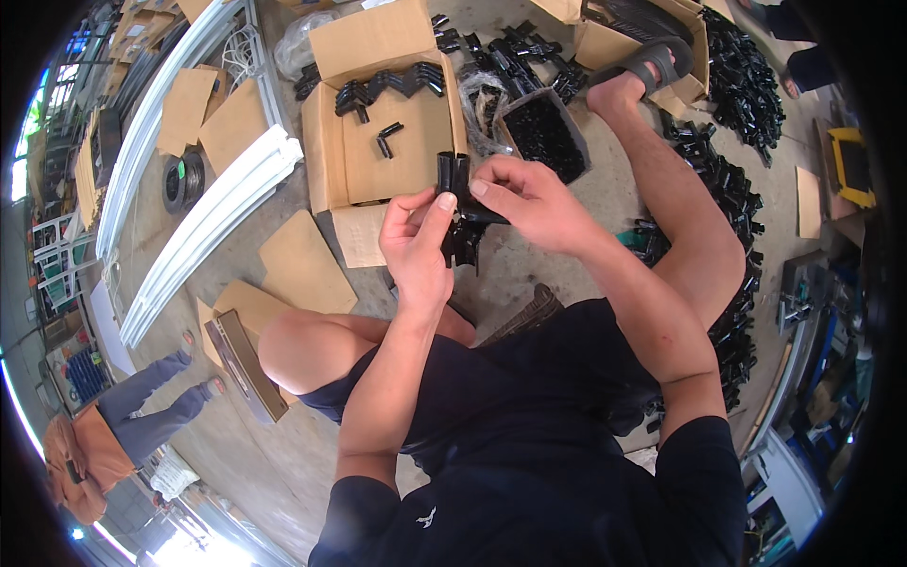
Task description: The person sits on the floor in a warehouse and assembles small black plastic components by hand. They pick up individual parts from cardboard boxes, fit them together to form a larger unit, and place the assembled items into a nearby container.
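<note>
Both of my hands are together in front of me, above my lap. My left hand (420, 250) pinches a glossy black tube connector (453, 172) between thumb and fingers, its tubes pointing up. My right hand (539, 203) closes on the same connector from the right, thumb bent against the fingers. Part of the connector is covered by my fingers. More black connectors (465, 244) show just below the hands, partly hidden. Beyond them stands an open cardboard box (416, 175) with a row of black connectors (392, 87) along its far side and one loose connector (385, 142) on its bottom.
A grey bin (588, 156) of small black parts stands right of the box. Heaps of black connectors (746, 85) spread at the right, beside my sandalled foot (652, 66). White profiles (217, 213) and cardboard sheets (302, 260) lie left. Another person (104, 444) stands far left.
</note>
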Available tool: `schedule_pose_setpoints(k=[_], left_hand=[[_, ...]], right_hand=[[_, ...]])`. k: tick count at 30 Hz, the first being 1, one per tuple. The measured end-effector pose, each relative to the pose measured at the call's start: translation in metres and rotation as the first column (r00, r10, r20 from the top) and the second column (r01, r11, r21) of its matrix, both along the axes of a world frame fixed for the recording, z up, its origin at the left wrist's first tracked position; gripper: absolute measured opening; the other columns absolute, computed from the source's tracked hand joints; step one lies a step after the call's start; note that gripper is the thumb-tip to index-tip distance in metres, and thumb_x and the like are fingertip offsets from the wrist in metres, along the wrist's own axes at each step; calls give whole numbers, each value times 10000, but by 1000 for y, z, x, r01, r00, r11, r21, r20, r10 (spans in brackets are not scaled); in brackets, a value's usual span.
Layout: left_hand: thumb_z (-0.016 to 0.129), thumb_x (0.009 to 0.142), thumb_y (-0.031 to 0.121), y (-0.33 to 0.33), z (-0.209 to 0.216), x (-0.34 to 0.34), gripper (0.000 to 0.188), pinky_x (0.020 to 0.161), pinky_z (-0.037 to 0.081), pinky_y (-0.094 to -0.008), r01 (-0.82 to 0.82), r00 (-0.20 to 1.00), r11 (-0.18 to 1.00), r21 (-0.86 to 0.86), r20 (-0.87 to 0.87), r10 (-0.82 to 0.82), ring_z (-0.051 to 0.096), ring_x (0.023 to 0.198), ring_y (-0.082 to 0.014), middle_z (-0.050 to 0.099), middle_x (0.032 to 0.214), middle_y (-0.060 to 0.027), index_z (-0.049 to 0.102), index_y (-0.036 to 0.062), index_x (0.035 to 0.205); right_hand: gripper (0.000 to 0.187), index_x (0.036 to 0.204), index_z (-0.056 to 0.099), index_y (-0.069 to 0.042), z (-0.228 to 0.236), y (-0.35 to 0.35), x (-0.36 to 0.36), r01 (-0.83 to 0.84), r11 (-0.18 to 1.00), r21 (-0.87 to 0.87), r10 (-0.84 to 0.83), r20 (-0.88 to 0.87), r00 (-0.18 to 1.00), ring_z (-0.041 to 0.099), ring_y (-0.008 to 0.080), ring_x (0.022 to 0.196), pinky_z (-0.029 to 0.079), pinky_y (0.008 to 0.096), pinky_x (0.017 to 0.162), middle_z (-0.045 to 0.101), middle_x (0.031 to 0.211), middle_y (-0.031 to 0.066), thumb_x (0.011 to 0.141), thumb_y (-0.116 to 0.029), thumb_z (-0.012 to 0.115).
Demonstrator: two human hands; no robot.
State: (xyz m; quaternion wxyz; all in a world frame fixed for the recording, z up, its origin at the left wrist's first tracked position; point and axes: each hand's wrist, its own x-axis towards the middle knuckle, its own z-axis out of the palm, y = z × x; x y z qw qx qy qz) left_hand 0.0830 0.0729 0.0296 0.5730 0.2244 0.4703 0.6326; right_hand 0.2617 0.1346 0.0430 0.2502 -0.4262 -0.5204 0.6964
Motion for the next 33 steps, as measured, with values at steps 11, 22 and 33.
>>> schedule_pose_setpoints(k=[11,22,33], left_hand=[[696,1010,119,8,-4,-11,149,742,615,-304,7,987,987,-162,162,19,712,833,-137,735,968,-87,622,39,1112],[646,1035,128,5,25,-19,644,1035,570,-467,366,917,916,164,105,-385,593,1330,-299,531,1502,-167,337,-14,1581],[806,846,-4,7,32,-23,415,777,529,-255,453,622,885,108,-750,-227,669,947,-131,746,1141,-103,725,0,1253]], right_hand=[[358,1291,641,50,12,-8,-3,-36,981,190,22,74,997,653,84,966,562,270,832,708,1124,76,964,-62,735],[245,1176,745,-13,3,9,11,278,950,-146,-297,-134,945,630,74,701,502,231,580,732,885,36,1028,-196,678],[242,1150,750,-46,20,1,18,76,971,-225,-77,3,997,592,58,648,454,221,534,687,815,-6,1032,-246,681]])
